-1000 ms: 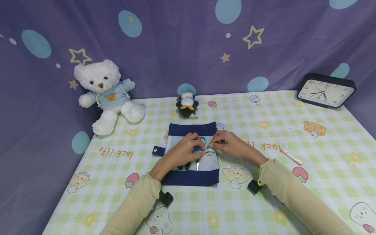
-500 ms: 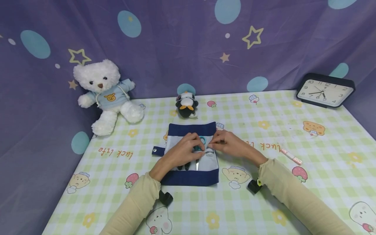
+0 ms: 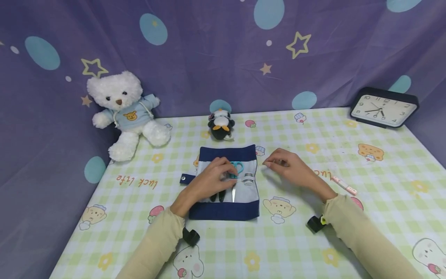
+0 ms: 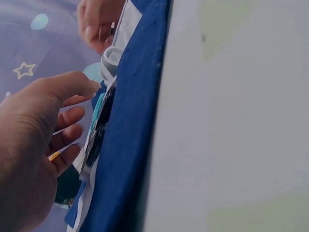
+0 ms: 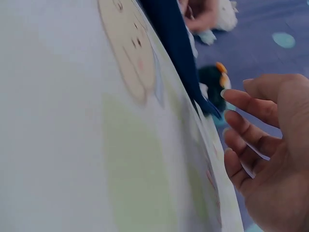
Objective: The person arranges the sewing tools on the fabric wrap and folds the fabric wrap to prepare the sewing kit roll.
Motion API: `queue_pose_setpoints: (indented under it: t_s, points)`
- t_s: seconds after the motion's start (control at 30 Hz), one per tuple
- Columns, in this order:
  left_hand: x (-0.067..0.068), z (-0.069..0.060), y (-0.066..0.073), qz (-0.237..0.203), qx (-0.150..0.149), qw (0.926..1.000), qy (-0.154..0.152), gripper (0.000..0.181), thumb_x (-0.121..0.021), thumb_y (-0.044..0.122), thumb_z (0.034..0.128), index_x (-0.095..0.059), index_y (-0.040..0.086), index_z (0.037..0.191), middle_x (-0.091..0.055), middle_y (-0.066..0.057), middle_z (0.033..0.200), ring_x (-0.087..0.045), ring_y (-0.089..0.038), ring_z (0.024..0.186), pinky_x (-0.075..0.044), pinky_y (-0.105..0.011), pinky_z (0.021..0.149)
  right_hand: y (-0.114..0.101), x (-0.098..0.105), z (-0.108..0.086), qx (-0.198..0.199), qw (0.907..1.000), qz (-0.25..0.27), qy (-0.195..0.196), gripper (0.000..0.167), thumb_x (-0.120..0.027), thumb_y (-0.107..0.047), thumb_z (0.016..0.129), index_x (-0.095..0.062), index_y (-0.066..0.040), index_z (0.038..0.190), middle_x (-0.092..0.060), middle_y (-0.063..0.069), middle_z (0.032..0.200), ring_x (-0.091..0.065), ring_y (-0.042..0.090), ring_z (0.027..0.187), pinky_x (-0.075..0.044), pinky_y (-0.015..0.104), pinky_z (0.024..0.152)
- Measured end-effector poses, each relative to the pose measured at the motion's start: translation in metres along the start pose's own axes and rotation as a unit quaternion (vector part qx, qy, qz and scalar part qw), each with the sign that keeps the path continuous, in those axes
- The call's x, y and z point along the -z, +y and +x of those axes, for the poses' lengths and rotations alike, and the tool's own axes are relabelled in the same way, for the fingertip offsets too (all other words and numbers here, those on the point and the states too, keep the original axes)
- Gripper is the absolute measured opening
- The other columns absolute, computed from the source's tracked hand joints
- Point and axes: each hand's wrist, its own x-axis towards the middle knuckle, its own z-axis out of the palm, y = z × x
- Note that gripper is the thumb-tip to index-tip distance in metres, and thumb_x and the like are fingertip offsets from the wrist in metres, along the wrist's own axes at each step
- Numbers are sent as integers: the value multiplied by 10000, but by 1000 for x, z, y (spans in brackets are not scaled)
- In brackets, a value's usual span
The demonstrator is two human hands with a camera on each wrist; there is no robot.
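A navy and grey cloth tool roll (image 3: 223, 211) lies unfolded on the table, its snap strap (image 3: 187, 178) out to the left. Tucked in it are scissors (image 3: 238, 166) with turquoise handles, a black-handled tool (image 3: 221, 196) partly under my left hand, and a small white rolled item (image 3: 248, 178) at the right. My left hand (image 3: 212, 179) hovers over the roll with loosely bent fingers; in the left wrist view nothing sits between them. Off the roll's right edge, my right hand (image 3: 294, 170) is raised above the tablecloth, fingers relaxed and holding nothing in the right wrist view.
A penguin toy (image 3: 221, 124) lies behind the roll. The white teddy bear (image 3: 129, 116) sits at the back left, and a black clock (image 3: 384, 107) stands at the back right. A pink and white strip (image 3: 344, 185) lies right of my right hand on the checked tablecloth (image 3: 289, 252).
My right hand has left the white rolled item and moved right, off the cloth roll. The left hand has shifted slightly left, uncovering more of the scissors.
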Motion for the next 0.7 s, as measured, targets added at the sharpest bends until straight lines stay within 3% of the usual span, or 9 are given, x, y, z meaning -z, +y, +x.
queue_pose_setpoints:
  t_s: [0.3,0.5,0.7]
  points:
    - [12,-17,-7,-39,4,9990,440,112,-744,150,969,-756,100,1068,-586,-22,1020,-525,-188,943,-462,-373,820,7,42,-30,-77,9951,-697,694,120,-668,-77,1019,-778,-36,1041,-677,-3,980,-581,136,819,-471,231,714]
    - [22,-30,-12,-156,89,9972,728,98,-756,103,952,-750,97,1049,-588,-34,1018,-574,-216,963,-471,-460,939,11,68,-59,-588,9876,-1102,953,157,-643,-159,1048,-774,-80,1083,-672,3,1016,-572,112,818,-462,200,693]
    - [32,-42,-16,-311,386,9949,877,111,-772,97,940,-754,109,1049,-596,-6,1046,-556,-191,1019,-503,-388,867,19,90,-92,-1140,9795,-1291,1048,178,-632,-202,1057,-765,-123,1143,-688,-11,1049,-575,63,845,-455,177,695]
